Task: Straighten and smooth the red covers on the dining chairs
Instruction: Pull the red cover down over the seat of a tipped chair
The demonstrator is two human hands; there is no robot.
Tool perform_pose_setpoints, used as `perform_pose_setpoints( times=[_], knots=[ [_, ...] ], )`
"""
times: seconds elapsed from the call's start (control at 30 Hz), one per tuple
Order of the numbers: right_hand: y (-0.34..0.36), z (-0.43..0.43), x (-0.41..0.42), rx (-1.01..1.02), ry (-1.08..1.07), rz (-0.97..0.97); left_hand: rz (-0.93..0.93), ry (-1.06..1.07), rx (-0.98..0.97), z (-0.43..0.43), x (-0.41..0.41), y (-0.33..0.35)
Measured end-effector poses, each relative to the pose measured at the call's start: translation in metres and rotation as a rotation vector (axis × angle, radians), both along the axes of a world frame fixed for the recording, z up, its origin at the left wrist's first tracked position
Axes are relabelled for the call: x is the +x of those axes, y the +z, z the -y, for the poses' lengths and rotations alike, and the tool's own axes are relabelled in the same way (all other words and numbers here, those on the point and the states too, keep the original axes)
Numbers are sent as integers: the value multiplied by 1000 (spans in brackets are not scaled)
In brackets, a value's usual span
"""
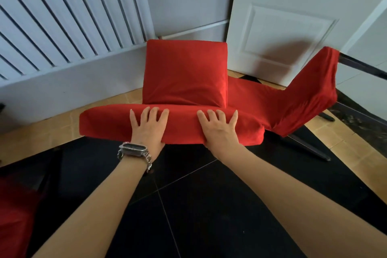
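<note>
From the head view I look down over the top edge of a chair back, and both my hands are laid across it. My left hand [149, 126] is spread flat, fingers fanned forward over the top edge and the thumb tucked under the near side; a metal watch [134, 148] sits on that wrist. My right hand [218, 130] mirrors it just beside, fingers splayed over the far lip, the palm pressed on the cloth and the heel wrapped round the near edge. Neither hand pinches a fold that I can see; both are open and pressing.

The red cover [100, 121] runs the full width of the chair back under my palms, reaching out past both hands to its left and right corners. Below and beyond it the covered seat [184, 73] faces the white door [282, 27] and the slatted panel [62, 16]. I judge the hands sit in the middle so that I can sweep outward toward each corner and push slack off the top edge.

A second covered chair [310, 98] stands to the right, tilted and touching the first chair's seat, its cloth visibly wrinkled; I take it as waiting its turn. The dark tiled floor [199, 205] lies beneath my forearms.
</note>
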State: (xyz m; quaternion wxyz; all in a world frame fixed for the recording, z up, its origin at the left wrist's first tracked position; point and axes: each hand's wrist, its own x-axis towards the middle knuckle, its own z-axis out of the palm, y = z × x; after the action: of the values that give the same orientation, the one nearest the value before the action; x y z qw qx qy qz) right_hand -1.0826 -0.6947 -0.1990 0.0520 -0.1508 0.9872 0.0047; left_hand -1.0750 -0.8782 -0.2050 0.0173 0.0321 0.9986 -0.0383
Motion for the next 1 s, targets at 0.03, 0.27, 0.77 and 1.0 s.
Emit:
perform_pose_setpoints(
  times=[0.03,0.27,0.77,1.0],
  knots=[
    [4,1,-10,-3,-6,0,-11,22,9,-2,-9,3],
    [24,5,-65,-37,-38,-12,-28,54,0,-7,-68,25],
    [55,8,-171,-41,-30,-53,31,-10,-84,1,-182,57],
    [64,1,-222,-82,44,-65,95,-185,-17,25,-236,79]
  ],
)
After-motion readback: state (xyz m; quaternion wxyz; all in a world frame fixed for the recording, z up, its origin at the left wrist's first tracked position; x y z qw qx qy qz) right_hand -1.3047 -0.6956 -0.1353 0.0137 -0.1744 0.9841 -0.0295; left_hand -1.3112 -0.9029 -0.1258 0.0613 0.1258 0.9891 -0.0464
